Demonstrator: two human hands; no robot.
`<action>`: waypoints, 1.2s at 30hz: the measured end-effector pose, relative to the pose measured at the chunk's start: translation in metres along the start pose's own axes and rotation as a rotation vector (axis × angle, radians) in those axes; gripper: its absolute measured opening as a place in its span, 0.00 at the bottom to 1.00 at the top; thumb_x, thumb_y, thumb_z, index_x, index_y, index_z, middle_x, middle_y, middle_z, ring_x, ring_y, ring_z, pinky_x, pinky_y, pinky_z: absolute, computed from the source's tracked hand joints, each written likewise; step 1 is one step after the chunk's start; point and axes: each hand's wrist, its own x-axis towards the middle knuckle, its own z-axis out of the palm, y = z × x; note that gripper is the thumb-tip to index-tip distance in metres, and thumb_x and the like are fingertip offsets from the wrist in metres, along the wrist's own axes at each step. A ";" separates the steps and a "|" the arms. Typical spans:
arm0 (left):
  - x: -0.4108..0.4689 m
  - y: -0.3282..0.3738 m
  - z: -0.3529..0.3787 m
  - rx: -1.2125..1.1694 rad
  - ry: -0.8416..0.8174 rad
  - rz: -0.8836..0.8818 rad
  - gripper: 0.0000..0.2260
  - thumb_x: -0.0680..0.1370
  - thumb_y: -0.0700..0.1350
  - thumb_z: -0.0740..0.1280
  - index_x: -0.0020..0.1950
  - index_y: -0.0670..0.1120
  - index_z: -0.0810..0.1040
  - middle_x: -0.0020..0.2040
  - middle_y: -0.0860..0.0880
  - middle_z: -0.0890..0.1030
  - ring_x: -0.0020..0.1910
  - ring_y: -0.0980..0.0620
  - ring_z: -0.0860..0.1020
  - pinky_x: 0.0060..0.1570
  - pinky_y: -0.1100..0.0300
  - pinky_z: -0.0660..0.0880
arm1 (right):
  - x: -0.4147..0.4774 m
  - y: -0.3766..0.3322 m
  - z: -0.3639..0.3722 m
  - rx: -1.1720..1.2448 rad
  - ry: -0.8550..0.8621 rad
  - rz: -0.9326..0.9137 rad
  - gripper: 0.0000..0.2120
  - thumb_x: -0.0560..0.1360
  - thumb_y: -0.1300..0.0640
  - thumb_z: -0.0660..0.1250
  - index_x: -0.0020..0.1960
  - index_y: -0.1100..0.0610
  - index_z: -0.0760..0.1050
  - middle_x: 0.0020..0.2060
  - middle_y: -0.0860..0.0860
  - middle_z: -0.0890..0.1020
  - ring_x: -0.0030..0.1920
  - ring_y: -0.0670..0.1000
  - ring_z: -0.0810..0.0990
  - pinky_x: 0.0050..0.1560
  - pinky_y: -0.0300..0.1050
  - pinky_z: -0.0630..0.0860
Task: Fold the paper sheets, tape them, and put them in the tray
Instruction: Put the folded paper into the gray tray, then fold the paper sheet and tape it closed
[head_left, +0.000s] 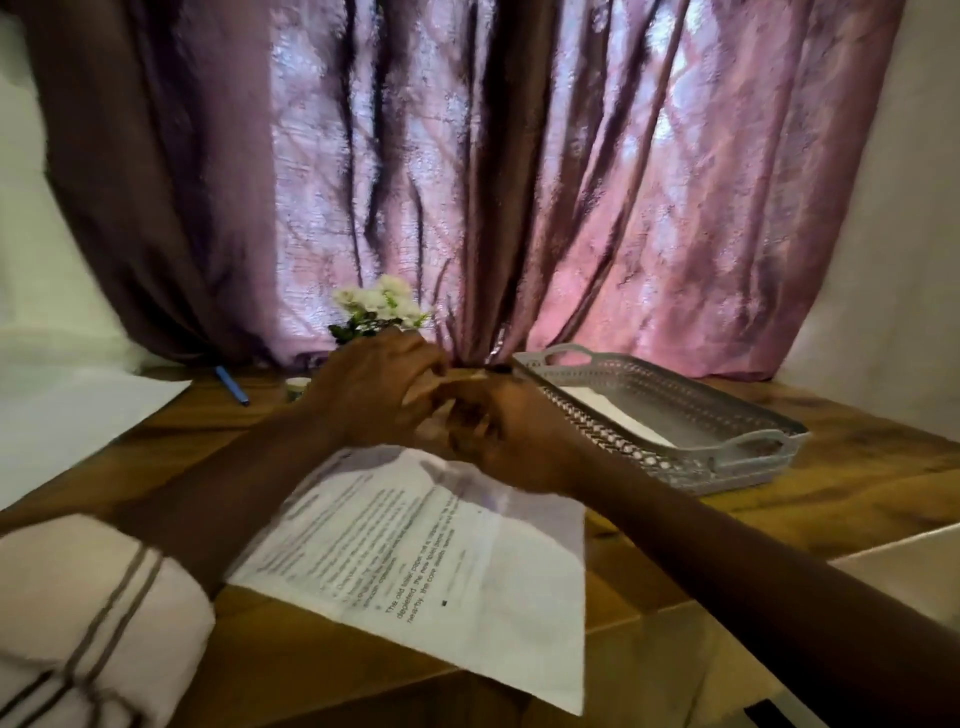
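Note:
A printed paper sheet (441, 545) with fold creases lies flat on the wooden table in front of me. Both hands meet just above its far edge. My left hand (374, 387) pinches one end of a pale strip of tape (470, 378). The strip runs right to my right hand (501, 439), whose curled fingers hold the other end by a small dark piece; blur hides the detail. A grey perforated tray (639, 457) stands at the right with a folded white paper (613, 410) inside. A small tape roll (297, 388) sits behind my left hand.
A blue pen (231, 384) lies at the back left beside large white sheets (78, 415). White flowers (379, 306) stand in front of a purple curtain (519, 182). A white object (909, 561) sits at the table's right edge.

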 end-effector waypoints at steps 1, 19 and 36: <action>-0.005 -0.012 -0.002 0.025 -0.016 -0.066 0.21 0.76 0.61 0.59 0.61 0.50 0.78 0.57 0.47 0.81 0.56 0.44 0.79 0.53 0.48 0.77 | 0.003 -0.009 0.011 0.026 -0.041 -0.018 0.16 0.77 0.48 0.69 0.64 0.43 0.78 0.54 0.43 0.84 0.49 0.44 0.83 0.47 0.42 0.80; -0.044 -0.071 0.026 -0.092 -0.362 -0.483 0.27 0.67 0.75 0.56 0.48 0.55 0.76 0.49 0.52 0.80 0.49 0.49 0.79 0.47 0.54 0.75 | 0.062 0.001 0.092 -0.152 -0.203 0.187 0.28 0.75 0.29 0.57 0.65 0.43 0.80 0.54 0.51 0.77 0.61 0.55 0.75 0.58 0.52 0.76; -0.043 -0.064 0.042 0.004 -0.242 -0.624 0.04 0.80 0.51 0.65 0.46 0.57 0.78 0.57 0.49 0.81 0.60 0.46 0.78 0.57 0.48 0.77 | 0.049 0.030 0.087 -0.212 -0.400 0.469 0.45 0.76 0.24 0.43 0.78 0.53 0.64 0.80 0.53 0.61 0.79 0.60 0.59 0.75 0.65 0.53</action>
